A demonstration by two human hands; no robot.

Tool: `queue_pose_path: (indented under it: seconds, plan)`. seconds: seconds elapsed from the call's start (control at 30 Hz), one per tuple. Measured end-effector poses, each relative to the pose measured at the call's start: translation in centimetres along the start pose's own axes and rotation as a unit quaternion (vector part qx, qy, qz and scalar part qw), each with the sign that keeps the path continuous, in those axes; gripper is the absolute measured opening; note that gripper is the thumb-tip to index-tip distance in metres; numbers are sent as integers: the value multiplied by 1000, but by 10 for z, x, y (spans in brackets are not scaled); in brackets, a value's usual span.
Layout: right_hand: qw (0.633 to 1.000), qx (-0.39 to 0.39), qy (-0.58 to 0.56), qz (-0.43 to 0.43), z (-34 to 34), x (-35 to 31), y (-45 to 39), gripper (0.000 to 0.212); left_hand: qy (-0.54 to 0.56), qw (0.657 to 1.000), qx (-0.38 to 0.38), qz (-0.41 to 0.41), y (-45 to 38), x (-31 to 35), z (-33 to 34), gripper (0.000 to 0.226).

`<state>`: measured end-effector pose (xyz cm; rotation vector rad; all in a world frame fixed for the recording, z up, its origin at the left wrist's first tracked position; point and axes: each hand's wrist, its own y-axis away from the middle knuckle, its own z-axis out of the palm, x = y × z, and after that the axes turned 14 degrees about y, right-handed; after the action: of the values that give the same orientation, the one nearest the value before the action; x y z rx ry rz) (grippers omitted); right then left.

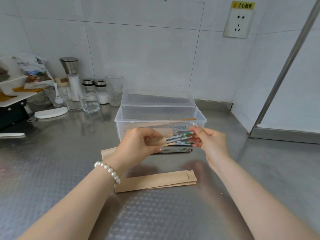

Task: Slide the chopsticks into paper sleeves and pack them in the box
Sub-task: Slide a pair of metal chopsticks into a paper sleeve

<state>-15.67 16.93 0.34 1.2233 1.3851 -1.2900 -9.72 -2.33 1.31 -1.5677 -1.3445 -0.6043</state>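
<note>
Insertion step in hand. The left hand (138,142) pinches the kraft paper sleeve (156,141) at its mouth; the right hand (208,139) pinches the wrapped chopsticks (179,136), their tips entering just beyond the left grip. Next: push fully home, then transfer to the clear plastic box (160,121) behind both hands.

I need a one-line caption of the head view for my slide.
Left hand holds a paper sleeve while right hand feeds chopsticks in, before the open box.

Left hand (138,142) hides most of held paper sleeve (156,141). Chopsticks (180,135) motion-blurred, print unreadable. Box (161,121) contents hazy through plastic (count unclear). Tray (12,84) cut by left edge.
</note>
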Motion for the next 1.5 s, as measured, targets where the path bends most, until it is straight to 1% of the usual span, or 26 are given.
queue_pose_path:
  seconds: [0.13, 0.27, 0.4, 0.53, 0.7, 0.77, 0.83, 0.87, 0.93, 1.03, 1.1, 1.2, 1.27, 1.33, 1.5]
  plan:
    - [999, -45, 4, 20, 2, -2, 4, 14, 0, 1000, 4, 1, 0, -2, 0, 32]
    - [997, -65, 5, 39, 2, -5, 7, 13, 3, 1000, 2, 2, 0, -2, 1, 32]
    - [995, -87, 17, 37, 3, -7, 9, 12, 0, 1000, -1, 6, -1, -3, 0, 32]
    - [994, -94, 21, 44, 3, -8, 9, 12, 1, 1000, -3, 7, -1, -4, 0, 32]
    - [993, -78, -39, 78, 2, -12, 8, 14, -22, 1000, -6, 11, 1, 0, -2, 34]
    - [992, -68, -64, 88, -1, -13, 7, 16, -39, 999, 13, 6, 0, 0, -8, 31]
    - [990, -54, -85, 95, -6, -14, 5, 18, -59, 996, 65, -3, -3, 0, -14, 27]
    - [990, -46, -92, 98, -9, -14, 3, 18, -60, 994, 96, -12, -5, 0, -18, 30]
    - [989, -29, -105, 101, -15, -15, 1, 19, -14, 988, 151, -41, -9, -1, -25, 41]
    - [986, -13, -127, 104, -20, -14, -2, 19, 145, 962, 215, -83, -15, -3, -32, 53]
    - [984, -15, -140, 108, -19, -14, -2, 20, 257, 935, 218, -112, -17, -3, -33, 56]
    - [985, -7, -141, 102, -13, -13, 0, 24, 378, 895, 187, -143, -17, -1, -29, 59]
    - [991, 10, -104, 87, -7, -13, 3, 32, 417, 879, 171, -158, -15, 3, -25, 60]
    - [996, 17, -42, 73, 0, -12, 6, 39, 441, 867, 164, -164, -13, 7, -24, 60]
    - [997, -14, 75, 28, 1, -17, 9, 42, 480, 842, 176, -172, -15, 9, -29, 58]
